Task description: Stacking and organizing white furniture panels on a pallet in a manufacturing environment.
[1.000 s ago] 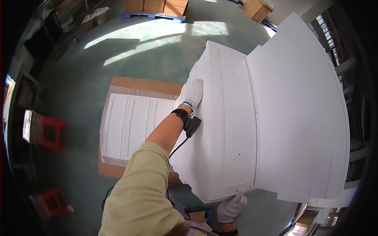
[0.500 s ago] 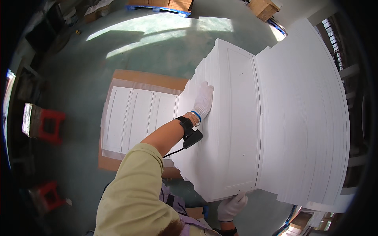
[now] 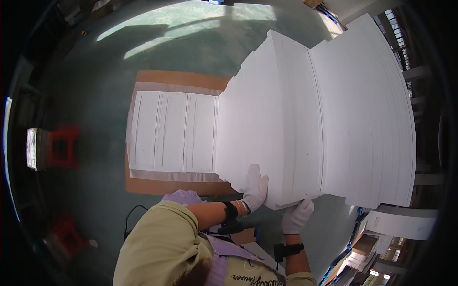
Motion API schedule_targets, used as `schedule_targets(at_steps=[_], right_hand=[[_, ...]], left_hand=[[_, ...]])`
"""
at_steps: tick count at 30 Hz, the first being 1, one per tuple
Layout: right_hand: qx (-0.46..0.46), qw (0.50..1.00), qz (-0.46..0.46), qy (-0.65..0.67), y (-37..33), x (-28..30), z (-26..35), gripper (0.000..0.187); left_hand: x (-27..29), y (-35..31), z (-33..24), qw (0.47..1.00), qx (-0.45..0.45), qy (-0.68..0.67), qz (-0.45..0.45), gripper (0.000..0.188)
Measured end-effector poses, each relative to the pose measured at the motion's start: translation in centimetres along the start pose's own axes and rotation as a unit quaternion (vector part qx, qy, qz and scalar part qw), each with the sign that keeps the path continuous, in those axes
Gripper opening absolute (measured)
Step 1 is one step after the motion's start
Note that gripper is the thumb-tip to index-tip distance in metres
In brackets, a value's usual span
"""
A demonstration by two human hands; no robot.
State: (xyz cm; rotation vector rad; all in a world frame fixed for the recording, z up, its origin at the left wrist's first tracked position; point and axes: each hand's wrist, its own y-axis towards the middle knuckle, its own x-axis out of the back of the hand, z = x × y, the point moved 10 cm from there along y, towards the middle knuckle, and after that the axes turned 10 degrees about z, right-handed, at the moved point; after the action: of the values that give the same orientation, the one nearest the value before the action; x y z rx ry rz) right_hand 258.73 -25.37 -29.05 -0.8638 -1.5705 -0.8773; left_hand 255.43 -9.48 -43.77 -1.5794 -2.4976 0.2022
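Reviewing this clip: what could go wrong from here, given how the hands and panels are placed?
The right hand is at the near corner of the top panel, so its gloved fingertips might get pinched beneath it.

The middle stack has stepped, uneven edges; a push from the left hand, near its near-left edge, could shift panels.

The right-hand stack sits close beside the top panel, so sideways movement might scuff either.
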Motion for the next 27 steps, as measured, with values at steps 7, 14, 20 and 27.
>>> schedule_targets(at_steps=[7, 14, 20, 27], right_hand=[[0.012, 0.999, -0.038, 0.01, 1.0, 1.6, -0.1, 0.058], [0.003, 0.998, -0.048, 0.036, 0.5, 2.7, -1.1, 0.058], [0.022, 0.996, -0.053, 0.067, -0.1, 2.0, -1.4, 0.058], [0.055, 0.993, -0.056, 0.091, 0.2, 1.9, -1.3, 0.061]], left_hand=[[-0.3, -5.9, -0.9, 0.899, -0.17, 0.309, 0.259, 0.039], [3.6, -4.8, -7.8, 0.905, -0.222, 0.328, 0.156, 0.041], [1.8, -6.9, -13.9, 0.888, -0.291, 0.344, 0.091, 0.049], [-0.1, -6.9, -11.5, 0.968, 0.019, 0.207, 0.141, 0.067]])
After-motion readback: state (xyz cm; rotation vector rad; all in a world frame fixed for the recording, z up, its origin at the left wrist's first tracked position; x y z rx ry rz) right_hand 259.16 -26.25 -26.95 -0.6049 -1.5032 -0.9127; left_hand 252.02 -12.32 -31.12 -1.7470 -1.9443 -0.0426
